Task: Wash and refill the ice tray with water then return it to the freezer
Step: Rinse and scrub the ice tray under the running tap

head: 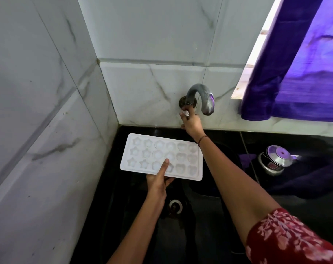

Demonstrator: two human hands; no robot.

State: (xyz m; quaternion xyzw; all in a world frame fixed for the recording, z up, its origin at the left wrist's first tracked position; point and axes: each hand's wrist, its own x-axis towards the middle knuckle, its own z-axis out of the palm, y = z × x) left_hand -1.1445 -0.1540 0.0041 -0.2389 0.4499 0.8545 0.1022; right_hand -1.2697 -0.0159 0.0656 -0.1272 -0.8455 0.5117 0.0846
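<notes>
Standing by it, I took the tap point(201, 98) on the back wall as my mark. Down and to the left of its spout, the white ice tray point(126, 153) was held roughly level over the black sink point(200, 235), its 18 star, round and heart moulds facing up. Whether they held anything I could not tell. The left hand point(159, 181) clamped the tray's near edge, thumb pressed on top and fingers curled underneath. Just below the tap's base, the right hand point(192, 123) had its fingers pinched round the small knob point(185, 113). No water showed at the spout. It looked like the start of the wash: I judged the next move needed the knob turned and the tray slid right, under the spout. Right of the tap a purple curtain point(295, 73) hung, and lower down sat a steel pressure cooker point(276, 161).
</notes>
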